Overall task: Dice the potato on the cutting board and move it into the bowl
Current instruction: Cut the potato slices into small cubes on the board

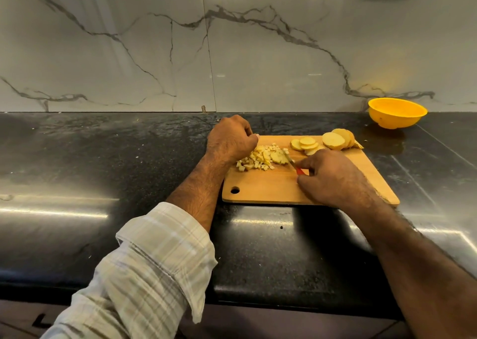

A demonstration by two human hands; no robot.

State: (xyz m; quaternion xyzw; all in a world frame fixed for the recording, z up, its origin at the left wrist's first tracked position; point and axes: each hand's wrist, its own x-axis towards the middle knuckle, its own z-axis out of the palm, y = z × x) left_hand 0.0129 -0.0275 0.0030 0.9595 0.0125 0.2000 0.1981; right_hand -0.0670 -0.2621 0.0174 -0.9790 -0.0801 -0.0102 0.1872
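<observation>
Gripping a red-handled knife (296, 167), our right hand (333, 178) curls round the handle, and the blade points up and left into the cut potato. Our left hand (231, 138) sits at the board's far left corner with its fingers curled under, knuckles up, beside the diced pile; we cannot tell whether those fingers pinch a piece or merely rest there.

From the largest thing down: a black stone counter (103, 170) runs across the view, backed by a white marble wall (129, 41) with grey veins. On the counter lies a wooden cutting board (271, 189) with a hanging hole at its near left corner. Well apart from it, at the counter's far right against the wall, stands a yellow bowl (396, 112).

On the board's far right edge lie thick potato slices (335, 140), leaning together, with thinner rounds (305, 143) just left of them. A single slice (278, 158) lies at the knife tip. Touching it on the left is the heap of diced potato (255, 159).
</observation>
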